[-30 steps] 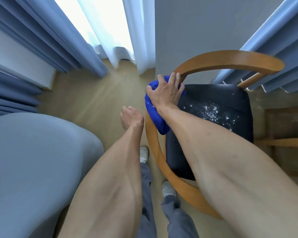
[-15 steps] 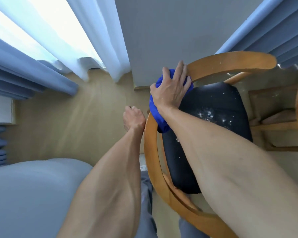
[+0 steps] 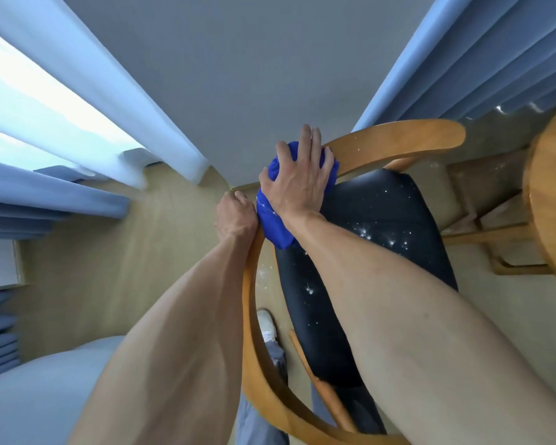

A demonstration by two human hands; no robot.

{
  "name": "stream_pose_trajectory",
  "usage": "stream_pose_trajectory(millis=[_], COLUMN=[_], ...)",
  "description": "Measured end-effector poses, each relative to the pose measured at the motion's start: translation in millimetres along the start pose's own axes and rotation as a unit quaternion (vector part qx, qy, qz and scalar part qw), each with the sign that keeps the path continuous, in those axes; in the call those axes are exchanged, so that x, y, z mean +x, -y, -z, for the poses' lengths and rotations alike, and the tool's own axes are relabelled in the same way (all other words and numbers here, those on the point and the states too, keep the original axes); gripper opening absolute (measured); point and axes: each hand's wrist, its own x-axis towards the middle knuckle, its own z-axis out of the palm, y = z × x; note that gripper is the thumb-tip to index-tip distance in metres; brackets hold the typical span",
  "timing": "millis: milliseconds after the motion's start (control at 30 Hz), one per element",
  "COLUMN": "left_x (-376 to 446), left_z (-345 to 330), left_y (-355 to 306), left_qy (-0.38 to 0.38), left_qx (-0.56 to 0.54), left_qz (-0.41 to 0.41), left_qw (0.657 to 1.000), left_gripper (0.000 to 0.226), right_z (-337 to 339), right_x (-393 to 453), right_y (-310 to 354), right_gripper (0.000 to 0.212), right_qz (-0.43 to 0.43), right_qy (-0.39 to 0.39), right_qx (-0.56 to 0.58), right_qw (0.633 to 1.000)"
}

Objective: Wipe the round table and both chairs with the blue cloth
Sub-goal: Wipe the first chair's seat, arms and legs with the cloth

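The blue cloth (image 3: 272, 216) is bunched on the curved wooden rail (image 3: 395, 139) of the chair (image 3: 366, 252), at its far-left bend. It is pressed down by the right hand (image 3: 297, 178), whose fingers (image 3: 307, 139) are spread over the cloth and curl round it. The left hand (image 3: 235, 216) is closed in a fist just left of the cloth, its grip wrapped round the rail. White specks are scattered over the dark seat (image 3: 382, 226), right of the cloth. The round bench (image 3: 552, 203) is seen at the right edge, with a second wooden chair frame (image 3: 482, 200) tucked beneath it. Blue curtains (image 3: 482, 59) hang at the far right.
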Motion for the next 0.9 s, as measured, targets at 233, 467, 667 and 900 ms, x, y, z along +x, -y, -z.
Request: stream_pose_trajectory(millis=[233, 467, 667, 900], left_x=[-13, -25, -45, -69], left_z=[-9, -30, -71, -117], left_y=[-36, -63, -143, -198], left_qy=[-0.095, -0.162, -0.136, -0.133], left_qx=[0.027, 0.101, 0.056, 0.097], left_qz=[0.005, -0.015, -0.11, -0.193], left_qw=[0.995, 0.981, 0.983, 0.967], left_gripper=[0.03, 0.042, 0.034, 0.027], right_z=[6, 14, 19, 32], right_x=[42, 63, 80, 101], right_y=[-50, -89, -138, -238], right_gripper=[0.038, 0.041, 0.038, 0.036], right_qz=[-0.007, -0.051, -0.107, -0.262], right_qy=[0.001, 0.008, -0.015, -0.114], right_qx=[0.014, 0.017, 0.021, 0.041], right_qw=[1.0, 0.999, 0.994, 0.957])
